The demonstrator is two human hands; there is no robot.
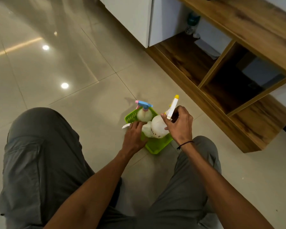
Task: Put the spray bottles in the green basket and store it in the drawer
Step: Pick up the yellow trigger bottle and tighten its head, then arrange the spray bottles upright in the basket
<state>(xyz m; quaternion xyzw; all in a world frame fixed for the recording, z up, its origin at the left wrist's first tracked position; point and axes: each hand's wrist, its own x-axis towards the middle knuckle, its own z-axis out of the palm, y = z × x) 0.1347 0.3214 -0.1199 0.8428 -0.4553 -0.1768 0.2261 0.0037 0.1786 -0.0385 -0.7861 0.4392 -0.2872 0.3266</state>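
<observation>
On the tiled floor (89,90) the green basket (157,145) holds a blue-topped spray bottle (144,114) at its far end, while the right hand (180,124) grips the yellow-tipped spray bottle (158,125) by its head above the basket and the left hand (134,138), fingers loosely spread, rests against the basket's left rim.

You are looking at a dim, warm-toned indoor view. Overhead lamps show as round bright spots and one long streak of glare on the glossy floor tiles (59,66). The open cabinet (234,76) on your right falls into deep shadow, its inside hard to read. A faint shadow lies on the floor just beyond the spray bottle (144,111). The wide lens bends straight lines near the edges, and detail is soft throughout.
</observation>
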